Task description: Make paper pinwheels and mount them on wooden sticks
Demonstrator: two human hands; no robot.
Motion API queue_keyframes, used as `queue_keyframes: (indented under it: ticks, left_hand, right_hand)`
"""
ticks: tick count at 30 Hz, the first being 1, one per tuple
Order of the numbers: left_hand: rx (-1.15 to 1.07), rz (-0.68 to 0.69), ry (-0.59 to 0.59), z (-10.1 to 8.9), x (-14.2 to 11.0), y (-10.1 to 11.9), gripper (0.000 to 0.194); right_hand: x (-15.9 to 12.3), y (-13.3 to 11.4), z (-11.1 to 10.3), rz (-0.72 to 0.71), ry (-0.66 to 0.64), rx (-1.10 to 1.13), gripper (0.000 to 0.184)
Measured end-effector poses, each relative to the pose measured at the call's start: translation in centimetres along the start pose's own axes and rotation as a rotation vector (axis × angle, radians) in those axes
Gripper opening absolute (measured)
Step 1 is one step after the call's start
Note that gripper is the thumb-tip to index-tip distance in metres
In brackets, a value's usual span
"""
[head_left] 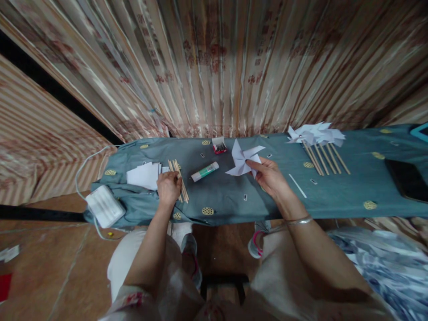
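My right hand (270, 177) pinches a white paper pinwheel (239, 160) near its centre, thumb on top, holding it over the cloth-covered table. The pinwheel has no stick on it. My left hand (169, 187) is closed, its fingertips curled at a small group of thin wooden sticks (184, 189); the exact grip is partly hidden by the hand. Left of that hand lie white paper pieces (143, 174). Between the hands are a white and green glue stick (205, 171) and a small red and white open box (219, 146) with little metal pins inside.
Several pinwheels on sticks (316, 133) lie together at the back right. Near them is a thin white strip (297, 186). A dark phone (406, 178) rests at the right. A white power strip (105, 206) with a cable sits at the left edge. A curtain (214, 67) hangs behind.
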State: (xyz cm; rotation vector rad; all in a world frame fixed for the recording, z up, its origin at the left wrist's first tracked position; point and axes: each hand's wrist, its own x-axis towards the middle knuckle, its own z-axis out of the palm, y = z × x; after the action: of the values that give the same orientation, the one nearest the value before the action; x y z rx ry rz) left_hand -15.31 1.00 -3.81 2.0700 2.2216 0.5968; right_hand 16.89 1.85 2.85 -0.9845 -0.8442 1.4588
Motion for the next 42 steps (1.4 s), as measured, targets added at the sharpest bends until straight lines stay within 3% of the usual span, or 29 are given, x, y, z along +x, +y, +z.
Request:
queue_keyframes:
  ticks: [13, 17, 23, 28, 32, 36, 42]
  left_hand:
    - [-0.017, -0.046, 0.038, 0.7, 1.3, 0.8, 0.039]
    - [-0.118, -0.144, 0.041, 0.6, 2.0, 0.9, 0.034]
    - [-0.55, -0.394, 0.134, 0.1, 2.5, 1.5, 0.033]
    - [-1.013, -0.331, 0.244, -2.0, 0.9, 3.7, 0.023]
    - [-1.332, -0.359, 0.098, -3.5, -1.7, 6.9, 0.034]
    - [-1.593, -0.413, -0.135, -3.2, -3.1, 9.9, 0.036]
    - [-1.797, -0.505, -0.424, -2.0, -3.2, 13.5, 0.036]
  right_hand:
    - [-0.1, 0.1, 0.6, 0.039, -0.022, -0.021, 0.029]
    - [0.0, 0.2, 0.5, 0.043, -0.029, -0.047, 0.029]
    - [0.0, 0.4, 0.3, 0.041, -0.027, -0.044, 0.031]
    - [-0.5, -0.1, 0.9, 0.014, -0.025, -0.017, 0.031]
    - [-1.7, -0.7, 1.9, -0.004, -0.067, -0.025, 0.031]
    - [-3.5, -0.7, 2.9, -0.014, -0.122, -0.077, 0.031]
    - [-5.6, -0.9, 3.6, -0.258, -0.148, -0.384, 0.012]
